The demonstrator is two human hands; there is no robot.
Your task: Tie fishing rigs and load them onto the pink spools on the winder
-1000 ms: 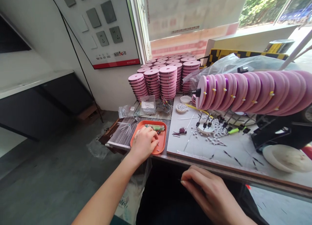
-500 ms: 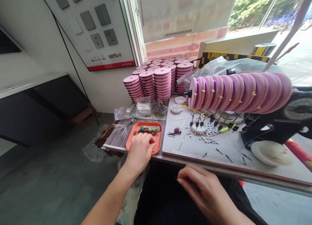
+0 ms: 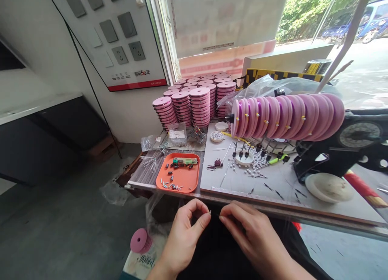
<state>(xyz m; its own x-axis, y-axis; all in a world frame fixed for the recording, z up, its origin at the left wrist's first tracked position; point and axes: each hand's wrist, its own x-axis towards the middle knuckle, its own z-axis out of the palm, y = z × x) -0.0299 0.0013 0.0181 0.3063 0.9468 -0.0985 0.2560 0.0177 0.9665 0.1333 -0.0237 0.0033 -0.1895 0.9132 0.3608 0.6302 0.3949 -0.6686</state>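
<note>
My left hand (image 3: 189, 231) is in front of the table edge, thumb and forefinger pinching a tiny shiny metal piece (image 3: 210, 212). Close beside it, my right hand (image 3: 251, 229) is closed in a pinch. A fine dark strand seems to stick out from its fingertips, too thin to make out well. The two sets of fingertips face each other with a small gap between them. Beyond the left hand lies an orange tray (image 3: 188, 177), holding small metal pieces (image 3: 172, 186), black bits and a green-and-clear tube (image 3: 184, 161).
Pink foam spools (image 3: 200, 106) stand stacked at the back. More spools sit on a rod (image 3: 285, 116) over the right side of the white board (image 3: 212, 179). White beads (image 3: 257, 160), a bead dish (image 3: 217, 136) and a white bowl (image 3: 329, 187) rest there.
My left hand has come back from the orange tray toward my right hand, now pinching a tiny metal piece. My right hand has stayed about where it was, still pinched.
</note>
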